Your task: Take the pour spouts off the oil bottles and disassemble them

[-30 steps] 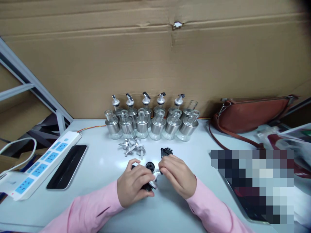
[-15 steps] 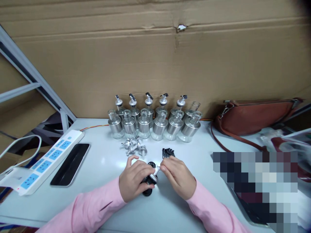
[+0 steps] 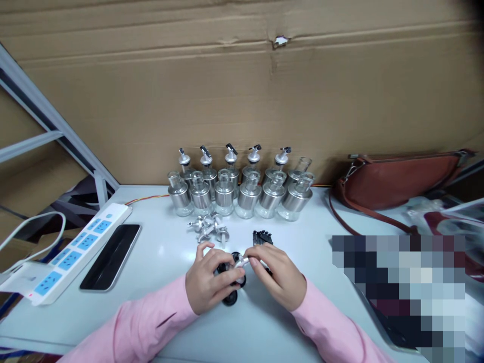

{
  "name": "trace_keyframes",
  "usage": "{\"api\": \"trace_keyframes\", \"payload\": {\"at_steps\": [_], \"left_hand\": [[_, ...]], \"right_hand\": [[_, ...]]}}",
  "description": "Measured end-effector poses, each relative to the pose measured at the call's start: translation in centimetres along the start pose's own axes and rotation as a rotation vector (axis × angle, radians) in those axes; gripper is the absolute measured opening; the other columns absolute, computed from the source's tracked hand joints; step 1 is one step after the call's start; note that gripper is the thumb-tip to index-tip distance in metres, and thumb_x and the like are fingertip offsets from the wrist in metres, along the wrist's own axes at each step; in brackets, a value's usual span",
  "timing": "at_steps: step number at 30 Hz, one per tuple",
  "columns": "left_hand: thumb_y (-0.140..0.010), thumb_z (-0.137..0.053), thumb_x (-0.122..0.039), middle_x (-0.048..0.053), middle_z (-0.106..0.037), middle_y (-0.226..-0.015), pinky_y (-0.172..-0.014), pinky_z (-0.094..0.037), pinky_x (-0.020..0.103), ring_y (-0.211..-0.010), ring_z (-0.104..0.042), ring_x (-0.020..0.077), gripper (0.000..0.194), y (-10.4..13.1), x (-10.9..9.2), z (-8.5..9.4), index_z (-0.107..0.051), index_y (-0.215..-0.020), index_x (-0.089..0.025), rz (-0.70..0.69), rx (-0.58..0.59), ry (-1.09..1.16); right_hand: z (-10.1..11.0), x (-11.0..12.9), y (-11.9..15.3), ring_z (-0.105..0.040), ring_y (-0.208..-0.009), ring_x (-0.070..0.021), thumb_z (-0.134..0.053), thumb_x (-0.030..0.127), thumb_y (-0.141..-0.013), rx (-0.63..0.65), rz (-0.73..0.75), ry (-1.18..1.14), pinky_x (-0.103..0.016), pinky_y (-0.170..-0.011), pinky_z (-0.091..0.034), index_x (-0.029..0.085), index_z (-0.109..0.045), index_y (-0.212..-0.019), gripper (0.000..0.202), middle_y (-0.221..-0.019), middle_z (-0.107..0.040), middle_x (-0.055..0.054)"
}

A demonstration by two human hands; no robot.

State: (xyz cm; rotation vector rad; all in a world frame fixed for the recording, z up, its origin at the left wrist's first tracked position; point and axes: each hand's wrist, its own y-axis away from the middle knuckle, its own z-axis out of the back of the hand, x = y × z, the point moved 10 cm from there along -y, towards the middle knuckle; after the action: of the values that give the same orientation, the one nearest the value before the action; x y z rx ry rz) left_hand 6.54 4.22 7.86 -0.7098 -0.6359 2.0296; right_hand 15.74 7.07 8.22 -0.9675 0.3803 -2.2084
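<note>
Fingers of the left hand (image 3: pixel 212 280) are curled round a small silver spout (image 3: pixel 241 262), and the right hand (image 3: pixel 278 275) has thumb and index closing in at its tip. Can't tell if they're really pinching it or just touching. So what's changed: half a second ago the right fingers were bunched up tighter, and now the index reaches further left over the tip. The spout's been turned a bit too, with more of its nozzle showing. To me that says the work is all at the nozzle end right now, and this one isn't done yet.

Round black stopper (image 3: pixel 230 298) sits just under the left fingers. Some dark bit (image 3: pixel 269 271) has popped into view below the right hand, too small to say what it is or whether it's held.

Further out there's a bunch of little black pieces (image 3: pixel 262 237), with a pile of silver spouts (image 3: pixel 209 228) off to the left. Behind those, six front bottles (image 3: pixel 224 194) with bare necks, then back bottles (image 3: pixel 232 177), five topped with spouts and one bare.
</note>
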Motion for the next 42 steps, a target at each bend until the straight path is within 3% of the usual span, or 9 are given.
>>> {"api": "trace_keyframes", "payload": {"at_steps": [6, 10, 14, 20, 24, 30, 42], "left_hand": [[-0.083, -0.042, -0.015, 0.006, -0.057, -0.095, -0.089, -0.025, 0.042, -0.085, -0.054, 0.0167, 0.02, 0.0, 0.3, -0.3, -0.049, -0.1, -0.019, 0.051, 0.039, 0.092], [-0.088, -0.042, -0.024, 0.005, -0.058, -0.089, -0.089, -0.026, 0.04, -0.084, -0.055, 0.0163, 0.015, 0.0, 0.5, -0.7, -0.048, -0.099, -0.017, 0.059, 0.023, 0.139], [-0.089, -0.041, -0.04, 0.004, -0.057, -0.082, -0.083, -0.032, 0.038, -0.079, -0.053, 0.0167, 0.027, 0.0, 0.7, -0.7, -0.045, -0.102, -0.017, 0.054, -0.007, 0.127], [-0.083, -0.039, -0.011, 0.002, -0.06, -0.078, -0.088, -0.035, 0.04, -0.071, -0.056, 0.013, 0.018, -0.2, 1.4, -0.3, -0.047, -0.098, -0.016, 0.148, -0.017, 0.16], [-0.081, -0.048, -0.014, 0.001, -0.061, -0.072, -0.086, -0.042, 0.036, -0.063, -0.055, 0.0112, 0.009, -0.2, 1.3, -0.1, -0.049, -0.09, -0.016, 0.099, -0.03, 0.222], [-0.083, -0.046, -0.014, 0.007, -0.059, -0.076, -0.064, -0.048, 0.024, -0.071, -0.056, 0.0145, 0.008, 0.2, 1.5, -0.9, -0.051, -0.09, -0.014, 0.131, 0.028, 0.357], [-0.085, -0.042, -0.013, 0.007, -0.056, -0.076, -0.061, -0.046, 0.022, -0.067, -0.052, 0.0134, 0.011, -0.1, 0.1, -0.3, -0.052, -0.09, -0.014, 0.009, 0.046, 0.307]], "right_hand": [[-0.1, 0.5, -0.1, -0.047, -0.054, -0.0104, -0.043, 0.015, -0.084, -0.025, 0.066, 0.007, -0.024, -0.056, -0.036, 0.017, -0.055, -0.082, 0.013, -0.06, -0.054, 0.001], [-0.1, 0.7, 0.0, -0.047, -0.053, -0.01, -0.045, 0.015, -0.083, -0.062, 0.094, 0.013, -0.023, -0.056, -0.036, 0.017, -0.057, -0.084, 0.012, -0.059, -0.054, 0.002], [-0.4, 1.4, -0.1, -0.047, -0.054, -0.0106, -0.047, 0.016, -0.084, -0.046, 0.127, 0.046, -0.024, -0.056, -0.036, 0.017, -0.058, -0.083, 0.011, -0.058, -0.054, 0.002], [-1.3, 2.1, 0.0, -0.048, -0.054, -0.0111, -0.045, 0.021, -0.087, 0.003, 0.168, 0.091, -0.026, -0.056, -0.034, 0.016, -0.058, -0.085, 0.014, -0.06, -0.056, 0.0], [-1.8, 2.3, 0.1, -0.047, -0.054, -0.0109, -0.045, 0.022, -0.087, 0.031, 0.173, 0.074, -0.025, -0.056, -0.034, 0.016, -0.058, -0.081, 0.015, -0.06, -0.055, 0.0], [-1.5, 2.6, 0.0, -0.046, -0.053, -0.0105, -0.048, 0.02, -0.083, 0.018, 0.162, 0.038, -0.024, -0.055, -0.034, 0.017, -0.055, -0.076, 0.01, -0.058, -0.054, 0.001], [-1.6, 1.9, 0.3, -0.049, -0.052, -0.0108, -0.05, 0.03, -0.085, 0.038, 0.091, -0.027, -0.025, -0.055, -0.036, 0.018, -0.06, -0.077, 0.017, -0.057, -0.056, 0.001]]}}
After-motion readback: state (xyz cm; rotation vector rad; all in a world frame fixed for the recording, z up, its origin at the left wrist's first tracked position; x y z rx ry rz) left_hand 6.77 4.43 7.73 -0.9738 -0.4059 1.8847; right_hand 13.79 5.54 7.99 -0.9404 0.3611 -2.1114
